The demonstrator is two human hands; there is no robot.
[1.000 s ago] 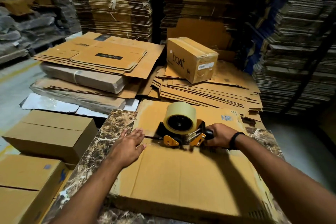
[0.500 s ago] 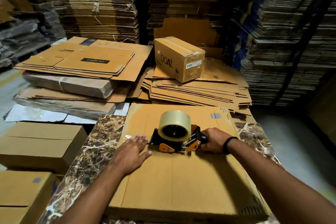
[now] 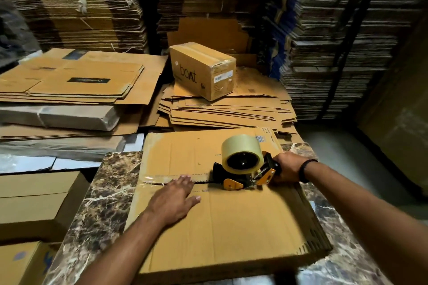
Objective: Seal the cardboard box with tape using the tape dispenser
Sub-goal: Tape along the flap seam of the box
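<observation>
A flattened cardboard box [image 3: 231,222] lies on a marble-patterned table [image 3: 102,192]. A black and orange tape dispenser [image 3: 243,169] with a large clear tape roll stands on the box's centre seam. My right hand [image 3: 286,168] grips its handle from the right. My left hand [image 3: 176,199] presses flat on the cardboard just left of the dispenser, fingers straight. A strip of clear tape [image 3: 159,179] runs along the seam from the box's left edge toward the dispenser.
A sealed "boat" box [image 3: 201,69] sits on a pile of flat cartons [image 3: 222,109] behind the table. More flat cartons [image 3: 69,81] lie at the left, tall stacks fill the back and right. Assembled boxes [image 3: 34,199] stand left of the table.
The dispenser and my right hand have slid right along the seam, leaving a longer strip of tape. My left hand stays flat on the cardboard near the seam.
</observation>
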